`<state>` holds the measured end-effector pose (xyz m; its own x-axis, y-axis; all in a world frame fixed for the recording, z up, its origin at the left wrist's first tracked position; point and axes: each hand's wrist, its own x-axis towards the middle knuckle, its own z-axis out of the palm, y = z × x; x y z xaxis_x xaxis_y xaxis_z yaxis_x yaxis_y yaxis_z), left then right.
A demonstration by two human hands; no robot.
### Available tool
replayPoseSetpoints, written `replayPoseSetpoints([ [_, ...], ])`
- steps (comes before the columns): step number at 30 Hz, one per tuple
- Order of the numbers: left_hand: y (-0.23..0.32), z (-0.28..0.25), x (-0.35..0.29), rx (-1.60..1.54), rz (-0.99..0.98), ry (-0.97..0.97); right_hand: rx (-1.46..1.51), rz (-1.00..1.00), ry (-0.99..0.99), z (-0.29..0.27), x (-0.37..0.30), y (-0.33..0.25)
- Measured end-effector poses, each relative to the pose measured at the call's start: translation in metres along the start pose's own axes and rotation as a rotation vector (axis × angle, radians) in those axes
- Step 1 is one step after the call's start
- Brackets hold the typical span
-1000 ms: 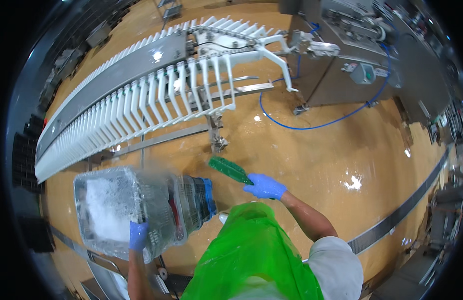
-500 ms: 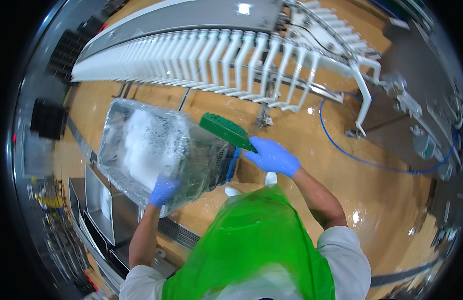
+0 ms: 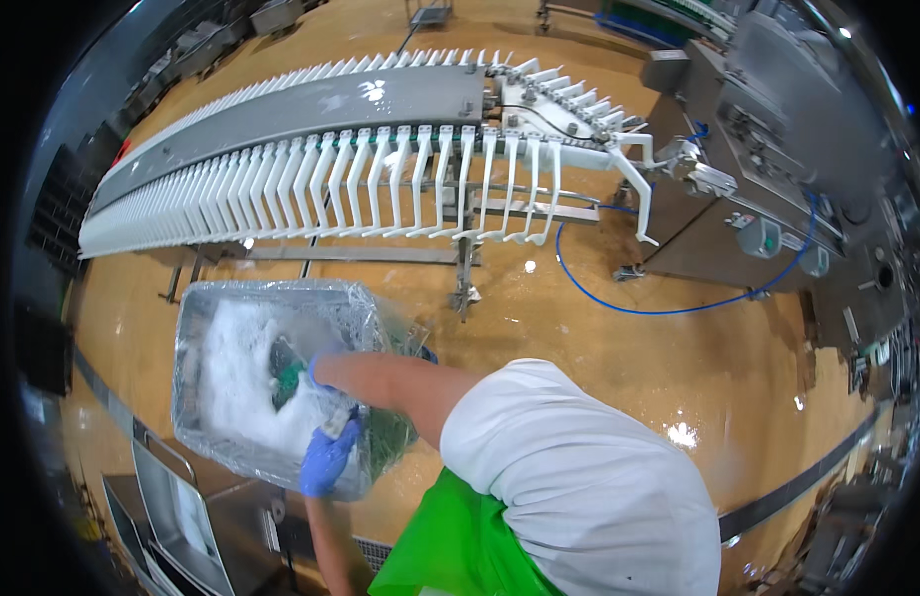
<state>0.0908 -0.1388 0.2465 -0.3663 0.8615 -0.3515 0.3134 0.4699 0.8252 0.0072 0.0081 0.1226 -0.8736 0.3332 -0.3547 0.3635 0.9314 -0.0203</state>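
A tub lined with clear plastic (image 3: 187, 397) stands before me, with white suds (image 3: 236, 363) over its water. My right arm reaches across into it. Partly hidden by blur and its own forearm, my right hand (image 3: 326, 370) is closed on a green scrubbing brush (image 3: 287, 379), which dips into a dark gap in the foam. Over the tub's near right corner, my left hand (image 3: 331, 459) has its fingers curled round something pale that I cannot make out.
Beyond the tub runs a long conveyor with white angled fingers (image 3: 371, 184). A blue hose (image 3: 669, 312) loops over the wet tan floor by a steel machine (image 3: 713, 223) at right. Metal bins (image 3: 182, 507) stand at lower left.
The brush has gone from above the tub's right side down into the suds, my right arm swinging left with it. My left hand now grips something pale. The view has shifted.
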Motion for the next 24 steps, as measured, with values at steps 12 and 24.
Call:
replayPoseSetpoints([
  [12,-0.236,-0.129,0.250,1.036,0.215,0.130,0.708,0.205,0.407,-0.099,-0.305,0.170],
  [24,-0.173,-0.003,0.228,1.256,0.295,-0.483,1.264,1.103,1.435,0.044,-0.521,0.325],
])
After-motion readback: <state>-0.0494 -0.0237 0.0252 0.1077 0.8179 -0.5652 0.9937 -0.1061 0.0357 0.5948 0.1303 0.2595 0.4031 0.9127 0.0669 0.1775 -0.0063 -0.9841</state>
